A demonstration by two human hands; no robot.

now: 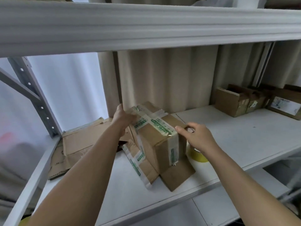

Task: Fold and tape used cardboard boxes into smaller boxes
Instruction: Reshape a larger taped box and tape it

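Head view: pressing tape down on a folded box

Flattened cardboard (81,144) lies leftmost on the shelf (244,137). Left hand (122,118) cups the taped box's (156,137) far corner, fingers curled on it. Right hand (198,136) pinches the tape's edge; rub it flat, steadying firmly. Yellow tape roll (197,154) sits beneath.

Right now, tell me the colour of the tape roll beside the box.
Yellow; the tape roll shows in the head view.
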